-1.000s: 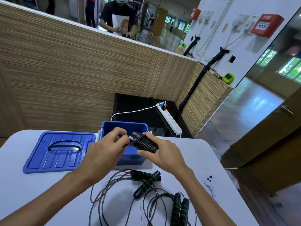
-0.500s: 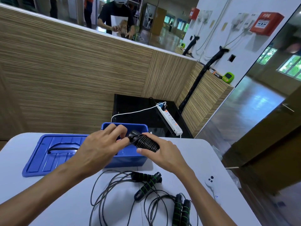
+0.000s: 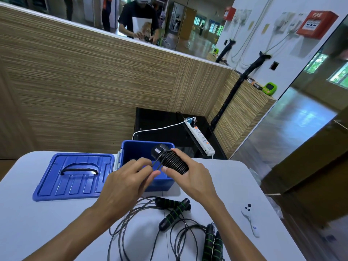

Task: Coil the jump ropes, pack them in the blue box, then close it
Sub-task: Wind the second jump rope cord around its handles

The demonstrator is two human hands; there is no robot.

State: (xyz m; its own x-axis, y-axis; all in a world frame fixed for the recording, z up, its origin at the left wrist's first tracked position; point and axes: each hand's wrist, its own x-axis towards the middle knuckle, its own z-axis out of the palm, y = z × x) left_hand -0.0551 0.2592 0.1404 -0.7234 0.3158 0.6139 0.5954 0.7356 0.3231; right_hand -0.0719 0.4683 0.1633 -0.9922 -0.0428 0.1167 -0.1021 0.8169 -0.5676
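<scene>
gripping the coiled jump rope (image 3: 172, 162), both hands (left (image 3: 125, 182) pinching cord, right (image 3: 190, 174)) hide the blue box (image 3: 131, 149) front.

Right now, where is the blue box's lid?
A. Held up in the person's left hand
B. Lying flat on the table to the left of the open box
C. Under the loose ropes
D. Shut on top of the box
B: the lid lies flat on the white table, handle up, left of the open blue box.
</scene>
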